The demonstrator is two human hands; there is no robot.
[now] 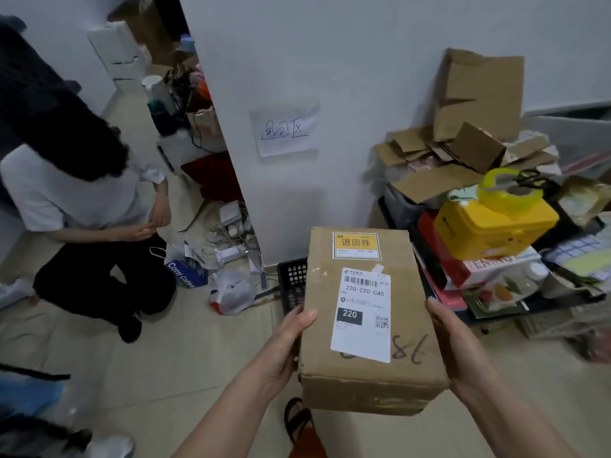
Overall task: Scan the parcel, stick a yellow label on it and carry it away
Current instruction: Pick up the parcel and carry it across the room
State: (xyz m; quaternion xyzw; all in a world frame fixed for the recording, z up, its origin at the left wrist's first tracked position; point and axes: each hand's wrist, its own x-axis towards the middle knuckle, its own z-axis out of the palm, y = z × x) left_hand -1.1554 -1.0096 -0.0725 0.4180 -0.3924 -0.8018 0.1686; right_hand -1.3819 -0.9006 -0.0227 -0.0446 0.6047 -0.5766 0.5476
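Parcel: brown cardboard box (370, 328), closed, held off the floor in front of the wearer, between both hands; contents not visible.
Yellow label: (356, 245) stuck flat on the top face near the far edge, black characters on it.
Shipping label: white sheet (362, 314) below the yellow one, barcode, "220-220-C40", black "220" block; near corner lifting. Handwritten marker digits beside it.
Left grip: left hand (287, 342) pressed on the parcel's left side, thumb over the top edge, fingers under or behind, hidden.
Right grip: right hand (459, 345) on the right side, thumb along the top edge, fingers out of sight.
Black crate: slatted crate (292, 285) on the floor just behind the parcel; inside cannot be seen.
Pile at right: yellow case (492, 229) with a tape roll (510, 188) on it, resting on a red-and-white box (476, 266); torn cardboard (463, 143) heaped behind.
Wall: paper sign (286, 128), handwritten.
Left side: seated person (86, 206) on the floor; a white plastic bag (231, 292) and a blue coffee bag (185, 274) nearby.
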